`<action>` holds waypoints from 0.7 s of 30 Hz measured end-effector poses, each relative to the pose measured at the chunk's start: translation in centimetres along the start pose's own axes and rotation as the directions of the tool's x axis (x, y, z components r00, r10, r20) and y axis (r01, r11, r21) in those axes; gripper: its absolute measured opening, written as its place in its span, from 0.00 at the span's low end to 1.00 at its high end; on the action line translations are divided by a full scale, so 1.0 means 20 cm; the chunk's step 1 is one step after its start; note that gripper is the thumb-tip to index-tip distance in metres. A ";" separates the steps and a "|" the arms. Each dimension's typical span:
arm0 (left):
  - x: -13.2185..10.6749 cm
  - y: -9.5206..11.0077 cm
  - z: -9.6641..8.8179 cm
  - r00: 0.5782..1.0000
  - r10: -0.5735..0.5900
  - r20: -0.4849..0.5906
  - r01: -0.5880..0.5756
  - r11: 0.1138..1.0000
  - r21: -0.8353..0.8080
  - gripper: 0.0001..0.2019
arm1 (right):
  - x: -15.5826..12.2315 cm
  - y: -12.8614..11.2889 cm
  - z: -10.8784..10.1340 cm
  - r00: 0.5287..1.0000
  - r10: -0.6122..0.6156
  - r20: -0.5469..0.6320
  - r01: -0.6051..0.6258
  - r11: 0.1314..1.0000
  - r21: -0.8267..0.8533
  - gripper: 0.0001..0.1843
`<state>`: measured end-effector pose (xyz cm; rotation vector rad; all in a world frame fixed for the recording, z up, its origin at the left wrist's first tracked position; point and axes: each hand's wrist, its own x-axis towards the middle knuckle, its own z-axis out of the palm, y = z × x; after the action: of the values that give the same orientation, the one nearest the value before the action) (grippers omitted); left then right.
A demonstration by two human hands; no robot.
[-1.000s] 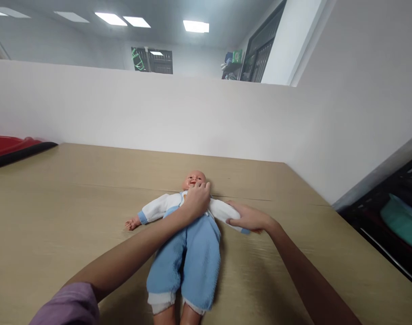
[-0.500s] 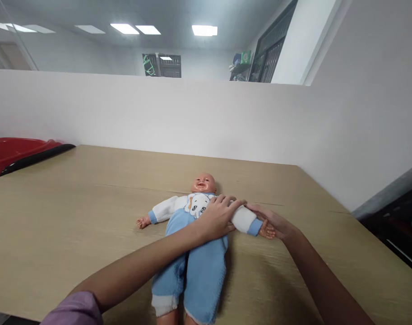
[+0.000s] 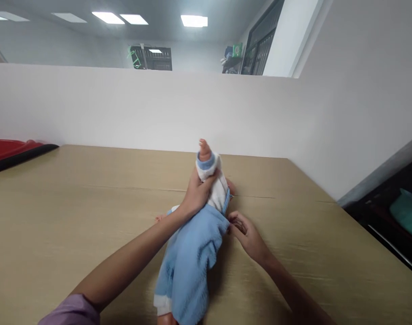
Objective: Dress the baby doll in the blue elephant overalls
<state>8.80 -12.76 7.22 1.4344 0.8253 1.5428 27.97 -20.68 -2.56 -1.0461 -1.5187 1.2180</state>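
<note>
A baby doll [image 3: 188,257] in a blue and white outfit lies rolled onto its side on the table. Its white-sleeved arm points up, and the small doll hand [image 3: 203,149] shows above the blue cuff. My left hand [image 3: 199,189] is closed around that sleeve. At the doll's back, my right hand [image 3: 244,232] has its fingers curled against the edge of the blue outfit [image 3: 222,221], seemingly pinching the cloth; the fingertips are partly hidden. Most of the doll's head [image 3: 231,187] is hidden behind the outfit. The doll's other hand [image 3: 160,218] rests low on the left.
The wooden table [image 3: 90,216] meets a white wall [image 3: 141,108] with a window above it. A red tub [image 3: 9,149] with a black edge stands at the far left. Off the table's right side is a dark unit with a teal item [image 3: 407,212].
The doll has turned from its back onto its side. My left hand has moved from its chest to the raised arm; my right hand has moved from that arm to the doll's back.
</note>
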 end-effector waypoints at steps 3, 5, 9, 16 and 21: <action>0.02 -0.02 -0.05 0.990 -0.129 -0.064 0.115 0.975 -0.190 0.24 | -0.05 0.00 0.07 0.995 -0.104 0.011 0.104 0.994 -0.040 0.10; 0.03 -0.04 -0.10 0.977 -0.202 -0.067 0.176 0.943 -0.282 0.25 | -0.06 -0.01 0.11 0.985 -0.170 0.026 0.172 0.982 -0.075 0.11; 0.04 -0.10 -0.22 0.944 -0.324 -0.071 0.265 0.865 -0.425 0.27 | -0.08 -0.03 0.19 0.973 -0.221 0.069 0.228 0.967 -0.116 0.16; 0.10 -0.23 -0.40 0.893 -0.430 -0.136 0.309 0.802 -0.511 0.25 | 0.00 -0.09 0.34 0.979 -0.202 0.028 0.204 0.970 -0.130 0.21; 0.10 -0.31 -0.47 0.901 -0.414 -0.131 0.275 0.778 -0.564 0.25 | 0.06 -0.10 0.41 0.973 -0.221 -0.070 0.201 0.955 -0.217 0.17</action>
<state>0.51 -7.66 1.38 0.6424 0.6784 1.5151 19.63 -21.73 -1.44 -1.0295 -1.6636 0.8643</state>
